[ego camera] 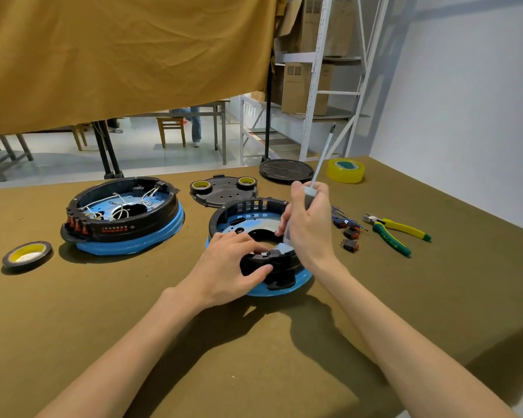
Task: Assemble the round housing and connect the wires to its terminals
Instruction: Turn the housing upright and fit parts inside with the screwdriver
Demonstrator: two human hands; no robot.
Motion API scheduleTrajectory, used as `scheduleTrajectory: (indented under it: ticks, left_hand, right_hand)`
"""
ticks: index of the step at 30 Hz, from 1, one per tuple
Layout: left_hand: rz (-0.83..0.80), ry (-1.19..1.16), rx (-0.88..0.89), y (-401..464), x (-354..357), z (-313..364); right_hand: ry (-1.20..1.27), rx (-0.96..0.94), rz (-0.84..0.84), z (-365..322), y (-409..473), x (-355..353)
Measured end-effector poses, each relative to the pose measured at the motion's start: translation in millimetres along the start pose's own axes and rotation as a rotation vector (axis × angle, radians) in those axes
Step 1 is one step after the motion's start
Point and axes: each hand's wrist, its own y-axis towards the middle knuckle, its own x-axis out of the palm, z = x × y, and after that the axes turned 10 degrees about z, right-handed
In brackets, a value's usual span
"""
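Head view: the round black housing on its blue ring [284, 289] sits near centre on the olive cloth table [133, 312]. The left hand [227, 267] grips the black handle bracket [277, 262] at the near rim. The right hand [307, 227] is wrapped round a grey-handled screwdriver [320, 167], shaft pointing up and away. Risk as I see it: the tool is the wrong way up, so flipping it could jab the left fingers or nudge the bracket off its seat. The loose blue wires with small red-and-black switches [349, 229] wait to the right, unconnected.

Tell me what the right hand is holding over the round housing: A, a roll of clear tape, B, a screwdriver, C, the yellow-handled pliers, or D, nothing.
B: the right hand grips a screwdriver with its shaft pointing up, while the pliers and the clear tape lie on the table.
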Motion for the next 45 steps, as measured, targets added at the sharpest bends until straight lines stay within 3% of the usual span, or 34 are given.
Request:
scheduleTrajectory:
  ticks: [7, 11, 13, 20, 24, 29, 41, 45]
  left_hand:
    - [-0.073, -0.002, 0.016, 3.8, -7.1, -4.2]
    - [-0.015, 0.051, 0.048, 1.6, -3.2, 2.0]
    - [0.002, 0.069, 0.029, 1.7, -0.5, 3.8]
    - [0.04, 0.069, 0.129, -4.4, 6.9, 16.8]
    - [0.053, 0.041, 0.109, -2.8, 6.1, 18.9]
    - [0.097, 0.002, 0.127, -4.6, 8.6, 28.0]
    - [0.245, 0.026, 0.103, -13.6, 21.0, 29.3]
    - [0.225, 0.032, 0.167, -12.9, 15.8, 27.2]
  right_hand:
    - [-0.176, -0.215, -0.13, 23.0, -35.5, 21.4]
    - [-0.041, -0.068, -0.172, 19.9, -22.8, 15.4]
    - [0.01, -0.042, -0.104, 19.8, -14.7, 8.3]
    - [-0.3, 0.02, 0.132, 36.3, 19.8, -28.2]
    - [-0.323, 0.201, -0.012, 42.6, 37.2, -32.9]
    - [-0.414, 0.282, -0.2, 47.0, 39.3, -27.8]
    - [-0.578, 0.241, -0.207, 41.3, 35.2, -24.0]
    - [-0.345, 0.227, -0.093, 37.2, 29.6, -30.3]
